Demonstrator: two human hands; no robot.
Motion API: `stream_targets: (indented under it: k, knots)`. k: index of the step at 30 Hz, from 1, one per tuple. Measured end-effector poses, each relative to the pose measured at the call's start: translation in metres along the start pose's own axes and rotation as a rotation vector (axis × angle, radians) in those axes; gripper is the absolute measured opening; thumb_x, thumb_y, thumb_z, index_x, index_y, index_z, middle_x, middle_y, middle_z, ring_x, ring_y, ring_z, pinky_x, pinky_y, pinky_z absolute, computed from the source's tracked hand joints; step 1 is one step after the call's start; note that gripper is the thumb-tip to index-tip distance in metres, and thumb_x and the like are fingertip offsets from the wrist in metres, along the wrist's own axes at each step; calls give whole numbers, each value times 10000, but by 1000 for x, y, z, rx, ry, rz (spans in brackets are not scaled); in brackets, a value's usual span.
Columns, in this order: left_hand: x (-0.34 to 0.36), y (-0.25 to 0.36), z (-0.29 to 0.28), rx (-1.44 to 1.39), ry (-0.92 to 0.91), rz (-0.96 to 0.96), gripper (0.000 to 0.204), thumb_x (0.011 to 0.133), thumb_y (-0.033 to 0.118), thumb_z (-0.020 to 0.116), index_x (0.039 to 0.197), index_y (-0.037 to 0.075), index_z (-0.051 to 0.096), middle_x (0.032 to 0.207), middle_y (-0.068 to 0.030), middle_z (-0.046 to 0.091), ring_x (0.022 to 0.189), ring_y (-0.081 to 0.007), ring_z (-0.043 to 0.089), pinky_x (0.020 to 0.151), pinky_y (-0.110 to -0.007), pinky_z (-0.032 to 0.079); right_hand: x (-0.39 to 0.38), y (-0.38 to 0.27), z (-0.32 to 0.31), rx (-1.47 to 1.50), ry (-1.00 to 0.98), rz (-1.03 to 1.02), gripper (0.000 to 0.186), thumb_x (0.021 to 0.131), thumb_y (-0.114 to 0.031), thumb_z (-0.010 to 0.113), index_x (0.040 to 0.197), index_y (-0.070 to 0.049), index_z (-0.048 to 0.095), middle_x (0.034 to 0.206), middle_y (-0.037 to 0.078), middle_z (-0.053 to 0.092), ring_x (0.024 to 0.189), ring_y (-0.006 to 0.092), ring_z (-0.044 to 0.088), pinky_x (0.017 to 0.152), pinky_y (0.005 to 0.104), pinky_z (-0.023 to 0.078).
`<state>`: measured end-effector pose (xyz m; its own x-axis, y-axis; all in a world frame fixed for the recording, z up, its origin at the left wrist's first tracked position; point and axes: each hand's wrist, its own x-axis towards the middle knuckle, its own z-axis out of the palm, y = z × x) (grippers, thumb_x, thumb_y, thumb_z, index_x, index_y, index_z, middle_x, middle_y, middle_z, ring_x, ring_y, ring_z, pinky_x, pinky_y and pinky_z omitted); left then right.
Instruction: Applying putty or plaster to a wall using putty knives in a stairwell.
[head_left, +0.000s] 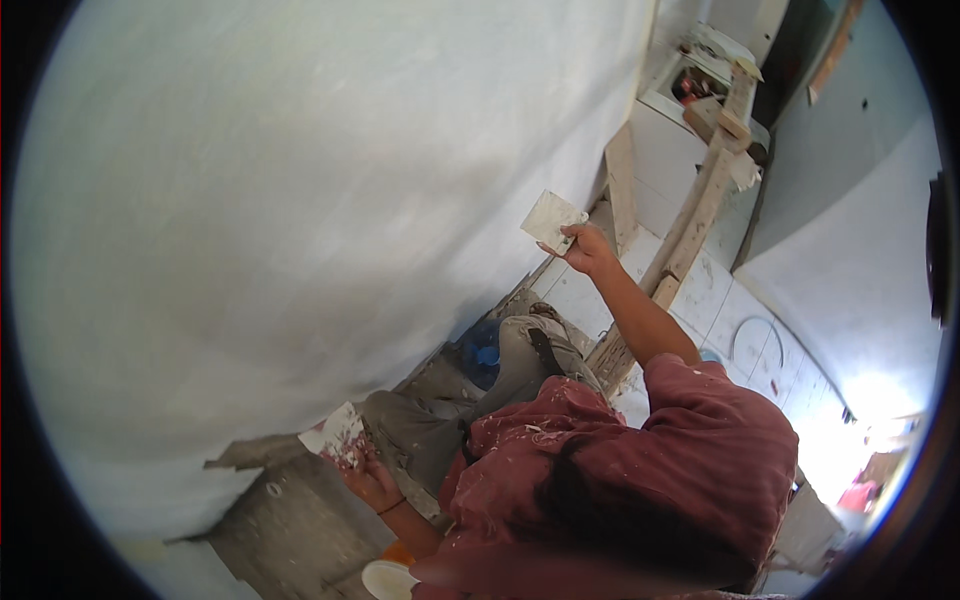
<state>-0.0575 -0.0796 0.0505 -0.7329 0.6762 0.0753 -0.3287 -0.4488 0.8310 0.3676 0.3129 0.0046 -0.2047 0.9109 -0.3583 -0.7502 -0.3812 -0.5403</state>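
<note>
My right hand (588, 248) is closed round the edge of a square, pale scraper blade (551, 219), held up close to the white wall (300, 200). In my left hand (374, 484), lower down, is another flat scraper (336, 436). White paste and dark reddish patches show on its face. A smooth whitish coat with greyish, uneven shading covers the wall. Whether the right blade touches the wall, I cannot tell. Paste specks dot my red shirt (690, 420), and my legs in grey trousers (520, 360) are bent beside the wall.
A long wooden beam (690, 235) runs away to the upper right over white tiles (715, 295). By my knees sits a blue plastic object (483, 352). Brown boards (290, 520) lie at lower left, near a white round lid-like thing (388, 580). A thin cable loop (735, 340) lies at right.
</note>
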Motion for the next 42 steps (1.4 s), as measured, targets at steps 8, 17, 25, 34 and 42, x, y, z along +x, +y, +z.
stream_targets:
  k: [8, 17, 25, 34, 42]
  knots:
    - [2, -2, 7, -153, -21, 47, 669, 859, -102, 582, 1457, 44, 321, 1445, -172, 404, 1264, -313, 470, 1020, -410, 458, -22, -16, -39, 349, -54, 19, 534, 897, 42, 445, 1410, 17, 296, 1425, 230, 395, 1283, 447, 434, 1033, 643, 411]
    - [-3, 3, 39, -275, 96, -17, 618, 825, -125, 589, 1390, 20, 385, 1366, -173, 469, 1256, -320, 482, 1055, -443, 440, -79, 23, 97, -7, -301, -30, 581, 807, 110, 522, 1367, 58, 375, 1325, 213, 522, 1212, 377, 537, 1031, 510, 466]
    - [0, 0, 36, -396, 77, 26, 588, 830, -140, 560, 1376, 0, 393, 1372, -177, 472, 1255, -330, 487, 1092, -472, 414, -121, 87, 289, -1122, -100, -1168, 405, 809, 74, 495, 1212, 72, 545, 1085, 220, 597, 981, 378, 587, 841, 394, 490]
    - [-6, -2, 12, -356, 133, 99, 557, 853, -116, 565, 1370, -7, 389, 1354, -175, 478, 1274, -316, 475, 1091, -469, 421, -149, 207, 359, -1273, -104, -1395, 535, 777, 49, 533, 1303, 107, 455, 1156, 313, 470, 1010, 453, 482, 861, 500, 463]
    - [-10, -26, -36, -404, 157, 103, 581, 854, -106, 582, 1391, 17, 398, 1386, -174, 469, 1263, -329, 489, 1054, -451, 455, -56, 53, 253, -1147, 337, -1343, 285, 811, 4, 521, 1073, 113, 551, 950, 297, 616, 899, 480, 587, 804, 495, 463]
